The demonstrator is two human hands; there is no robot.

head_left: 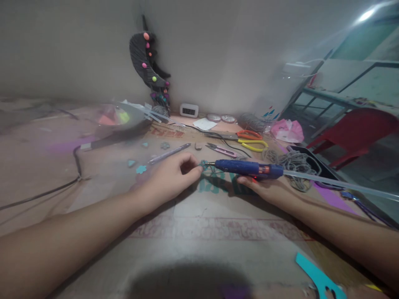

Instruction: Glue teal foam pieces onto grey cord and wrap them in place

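My right hand (260,187) is wrapped round a blue hot glue gun (237,167), held level. A long clear glue stick (336,180) sticks out of its back end. The metal nozzle points left and meets a small teal piece (203,164), whose exact shape is too small to tell. Thumb and forefinger of my left hand (174,176) pinch that piece at its left edge. Just left of this hand, a light blue foam flower (141,169) and a small foam heart (131,163) lie on the cardboard. A pen (170,153) lies behind my left hand.
Orange-handled scissors (249,135), yellow-handled pliers (255,145) and a pink cutter (222,150) lie behind the glue gun. Grey yarn (293,164) spills near a black tray (307,160) at right. A yarn-wrapped crescent (140,58) hangs on the wall above a digital clock (189,110).
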